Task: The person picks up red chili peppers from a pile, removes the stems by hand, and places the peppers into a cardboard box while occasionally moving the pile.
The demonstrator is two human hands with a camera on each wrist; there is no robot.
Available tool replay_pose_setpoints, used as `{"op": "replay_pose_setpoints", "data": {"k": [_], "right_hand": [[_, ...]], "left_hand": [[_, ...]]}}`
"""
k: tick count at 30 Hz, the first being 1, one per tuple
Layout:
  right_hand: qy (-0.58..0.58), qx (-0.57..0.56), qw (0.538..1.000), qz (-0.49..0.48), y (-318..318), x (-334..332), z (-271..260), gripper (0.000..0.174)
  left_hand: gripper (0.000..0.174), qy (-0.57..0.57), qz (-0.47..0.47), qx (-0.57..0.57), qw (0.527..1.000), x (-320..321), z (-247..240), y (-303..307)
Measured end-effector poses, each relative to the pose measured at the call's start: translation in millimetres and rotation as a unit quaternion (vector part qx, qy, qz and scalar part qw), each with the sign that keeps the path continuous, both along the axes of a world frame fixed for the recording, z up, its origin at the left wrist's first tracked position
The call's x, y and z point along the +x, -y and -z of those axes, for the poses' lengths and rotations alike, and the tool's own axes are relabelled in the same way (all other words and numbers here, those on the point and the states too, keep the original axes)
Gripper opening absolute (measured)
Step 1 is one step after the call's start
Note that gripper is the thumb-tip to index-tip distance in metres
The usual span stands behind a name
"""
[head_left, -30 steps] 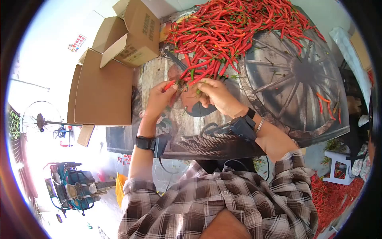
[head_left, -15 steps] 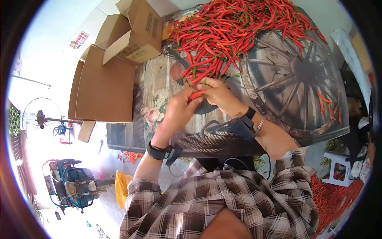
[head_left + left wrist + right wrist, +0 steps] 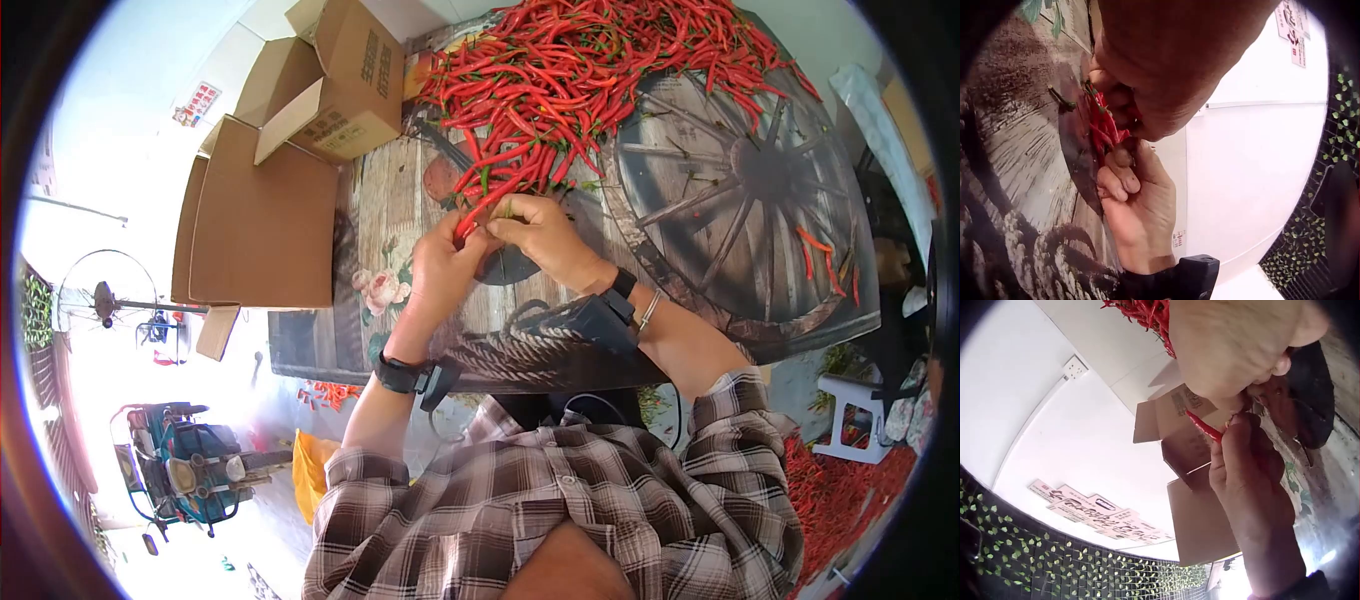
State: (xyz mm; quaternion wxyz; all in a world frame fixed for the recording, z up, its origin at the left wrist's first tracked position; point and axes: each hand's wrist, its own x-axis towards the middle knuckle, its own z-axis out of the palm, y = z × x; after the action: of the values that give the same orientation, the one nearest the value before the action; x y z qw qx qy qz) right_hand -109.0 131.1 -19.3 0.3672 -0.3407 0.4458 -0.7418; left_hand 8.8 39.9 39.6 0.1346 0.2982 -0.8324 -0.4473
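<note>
A large heap of red chillies (image 3: 590,75) with green stems covers the back of the table. At its near edge, the left hand (image 3: 443,268) pinches a red chilli (image 3: 464,230) between thumb and fingers. Touching it from the right, the right hand (image 3: 548,240) has its thumb and fingertips together at the chilli's end. In the right wrist view the chilli (image 3: 1205,427) sticks out from the left hand (image 3: 1249,469), its tip pointing away. Whatever the right fingertips hold there is too small to tell.
Open cardboard boxes (image 3: 265,220) stand at the table's left. A few loose chillies (image 3: 828,262) lie at the right on the printed wheel. Stem bits are scattered nearby. Right of the table are a white stool (image 3: 853,420) and more chillies (image 3: 850,510) below.
The left hand has moved right and slightly down, from apart to meeting the right hand, bringing a chilli along. The right hand has stayed nearly in place.
</note>
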Motion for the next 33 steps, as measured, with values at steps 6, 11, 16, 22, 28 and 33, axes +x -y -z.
{"op": "replay_pose_setpoints", "data": {"k": [6,11,16,22,28,33], "right_hand": [[0.086,0.084,0.993,-0.021,-13,-5,-22,0.011],[0.058,0.061,0.996,-0.037,-9,-4,-14,0.012],[0.018,0.069,0.996,-0.044,-9,-3,-13,0.011],[-0.143,0.006,0.988,0.053,3,-2,13,0.011],[-0.032,0.137,0.989,-0.04,-13,-2,-22,0.013],[-0.09,0.152,0.982,-0.067,-15,-6,-20,0.016]], "left_hand": [[0.017,-0.061,0.0,0.016,0.998,-5,13,5],[0.014,-0.058,0.042,0.07,0.995,6,17,22],[0.015,-0.086,0.041,0.11,0.989,7,13,13],[0.016,-0.062,0.053,0.098,0.992,8,5,10],[0.018,-0.033,0.077,0.021,0.996,12,-9,6],[0.019,-0.06,0.11,-0.062,0.99,17,0,11]]}}
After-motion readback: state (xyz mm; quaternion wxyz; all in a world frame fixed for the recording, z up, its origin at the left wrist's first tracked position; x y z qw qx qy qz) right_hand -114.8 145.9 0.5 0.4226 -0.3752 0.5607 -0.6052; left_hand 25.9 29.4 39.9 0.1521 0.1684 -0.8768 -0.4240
